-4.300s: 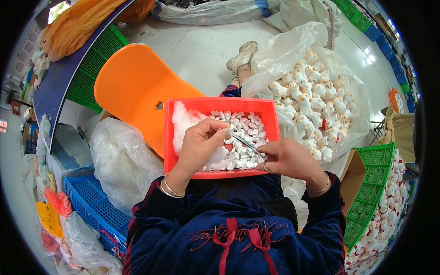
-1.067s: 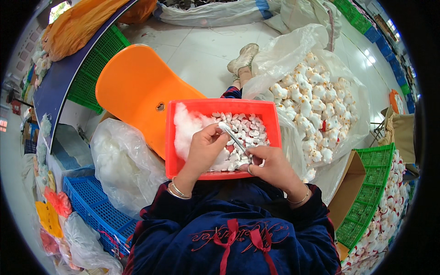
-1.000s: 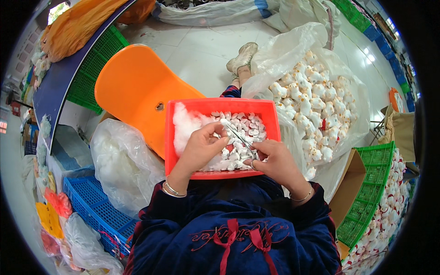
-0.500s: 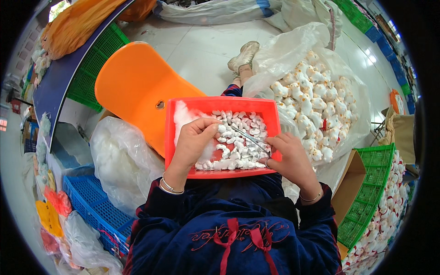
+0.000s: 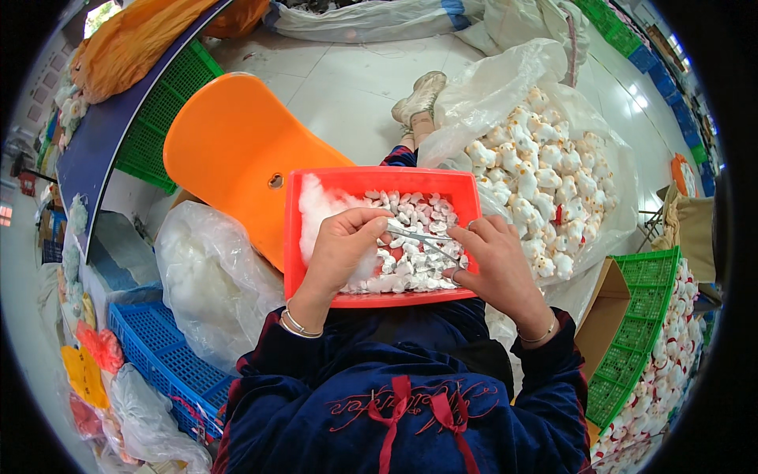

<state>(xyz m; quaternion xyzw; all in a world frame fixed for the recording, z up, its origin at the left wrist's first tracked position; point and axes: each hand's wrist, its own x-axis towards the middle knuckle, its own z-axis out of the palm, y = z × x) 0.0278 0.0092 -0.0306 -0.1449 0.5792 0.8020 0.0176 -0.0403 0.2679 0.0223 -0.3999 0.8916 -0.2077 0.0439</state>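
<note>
A red plastic tray (image 5: 293, 245) rests on my lap. Many small white pieces (image 5: 407, 280) that look like sewn fabric shapes lie in it, with fluffy white stuffing (image 5: 316, 207) along its left side. Above the tray, my left hand (image 5: 347, 241) pinches a small white piece between thumb and forefinger; the fingertips hide most of it. My right hand (image 5: 493, 257) holds metal forceps (image 5: 430, 236) by their finger loops. The handles are spread apart, and the tips point left, reaching the piece at my left fingertips.
A clear bag of white stuffing (image 5: 207, 272) and a blue crate (image 5: 170, 355) are at left. An orange chair (image 5: 237, 150) stands beyond the tray. On the right are a clear bag of small white plush toys (image 5: 545, 174) and a green crate (image 5: 639, 332).
The forceps' handles have spread wider apart, and the tool now lies flatter across the tray. My left hand has shifted slightly right, and its fingers now cover more of the white piece.
</note>
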